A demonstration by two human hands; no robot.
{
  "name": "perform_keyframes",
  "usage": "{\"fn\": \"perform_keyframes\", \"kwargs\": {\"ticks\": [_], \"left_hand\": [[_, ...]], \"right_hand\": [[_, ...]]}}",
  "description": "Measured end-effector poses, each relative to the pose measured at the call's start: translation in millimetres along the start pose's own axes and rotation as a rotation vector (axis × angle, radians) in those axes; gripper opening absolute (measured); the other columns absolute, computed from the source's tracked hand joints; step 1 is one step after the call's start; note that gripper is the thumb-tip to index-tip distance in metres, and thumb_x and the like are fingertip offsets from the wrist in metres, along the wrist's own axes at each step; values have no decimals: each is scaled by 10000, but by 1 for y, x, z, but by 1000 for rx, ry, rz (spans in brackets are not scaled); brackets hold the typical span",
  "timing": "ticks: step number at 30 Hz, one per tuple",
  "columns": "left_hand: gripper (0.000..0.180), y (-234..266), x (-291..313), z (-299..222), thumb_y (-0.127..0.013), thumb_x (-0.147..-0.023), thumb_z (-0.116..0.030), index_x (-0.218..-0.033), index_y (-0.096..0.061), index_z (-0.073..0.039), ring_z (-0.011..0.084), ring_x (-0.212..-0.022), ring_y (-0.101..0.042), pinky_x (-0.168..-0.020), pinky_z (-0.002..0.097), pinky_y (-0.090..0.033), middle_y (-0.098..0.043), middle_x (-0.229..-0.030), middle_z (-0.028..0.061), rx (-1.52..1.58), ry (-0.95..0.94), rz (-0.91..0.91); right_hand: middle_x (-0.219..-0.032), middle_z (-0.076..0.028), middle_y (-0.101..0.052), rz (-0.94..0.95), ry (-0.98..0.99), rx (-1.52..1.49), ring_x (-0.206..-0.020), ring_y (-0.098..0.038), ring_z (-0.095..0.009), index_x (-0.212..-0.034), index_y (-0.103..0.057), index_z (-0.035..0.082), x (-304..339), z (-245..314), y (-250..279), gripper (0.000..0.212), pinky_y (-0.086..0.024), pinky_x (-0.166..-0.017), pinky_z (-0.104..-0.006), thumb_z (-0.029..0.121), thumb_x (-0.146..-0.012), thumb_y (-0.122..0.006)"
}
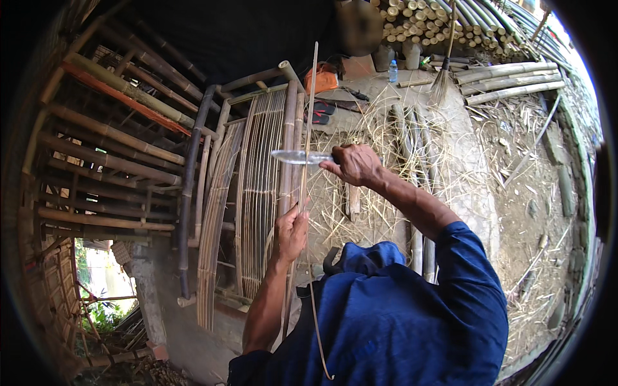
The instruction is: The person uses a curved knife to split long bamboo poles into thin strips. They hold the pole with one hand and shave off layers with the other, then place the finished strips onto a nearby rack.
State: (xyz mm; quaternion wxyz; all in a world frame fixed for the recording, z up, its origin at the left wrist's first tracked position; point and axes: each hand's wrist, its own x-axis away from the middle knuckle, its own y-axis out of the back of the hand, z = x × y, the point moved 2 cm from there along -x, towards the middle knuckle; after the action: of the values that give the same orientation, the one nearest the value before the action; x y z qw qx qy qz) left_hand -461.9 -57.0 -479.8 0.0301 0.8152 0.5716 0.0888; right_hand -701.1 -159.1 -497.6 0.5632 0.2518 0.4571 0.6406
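Note:
My right hand (358, 165) is closed round the handle of a knife (293, 157), its pale blade pointing left. The blade crosses a long, thin bamboo strip (311, 96); whether it cuts into the strip cannot be made out. Below the blade, my left hand (291, 233) grips the strip, fingers wrapped round it. Upward the strip runs past the knife, and its lower end hangs curved in front of my blue shirt (399, 321). Just left of my left hand is a bamboo frame (288, 141) bearing a slatted panel of thin strips (261, 186).
Pale shavings (380, 128) litter the ground around bamboo poles (425, 154). Flip-flops (320, 113), an orange bag (322, 78), a water bottle (393, 71) and a broom (441, 87) are farther off. Stacked bamboo (418, 26) fills the back; a bamboo rack (116, 135) stands left.

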Motion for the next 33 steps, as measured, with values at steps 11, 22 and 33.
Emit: {"fn": "perform_keyframes", "kwargs": {"ticks": [11, 22, 33], "left_hand": [[418, 15, 97, -19, -501, -1007, -174, -1374, -515, 25, 34, -560, -363, -503, 224, -319, -395, -626, -52, -136, 106, 44], [391, 35, 170, -6, -436, -1054, -280, -1307, -595, -27, 47, -467, -417, -458, 230, -371, -430, -554, -47, -172, 358, 85], [651, 13, 18, 24, -317, -1030, -547, -1159, -624, 12, 85, -542, -561, -521, 226, -463, -603, -697, 28, 16, 408, 87]], "right_hand": [[-647, -182, -663, -50, -231, 68, -657, -679, -356, -780, -726, 55, -53, -72, 63, 763, -533, -622, -453, 701, -940, -352], [-554, -114, -522, -256, -580, -232, -539, -520, -225, -629, -567, 27, -52, -177, 110, 885, -397, -537, -416, 850, -849, -328], [-612, -26, -603, 229, -415, -1232, -514, -520, -116, -767, -709, 19, 42, 60, -82, 341, -391, -477, -295, 335, -897, -710]]}}
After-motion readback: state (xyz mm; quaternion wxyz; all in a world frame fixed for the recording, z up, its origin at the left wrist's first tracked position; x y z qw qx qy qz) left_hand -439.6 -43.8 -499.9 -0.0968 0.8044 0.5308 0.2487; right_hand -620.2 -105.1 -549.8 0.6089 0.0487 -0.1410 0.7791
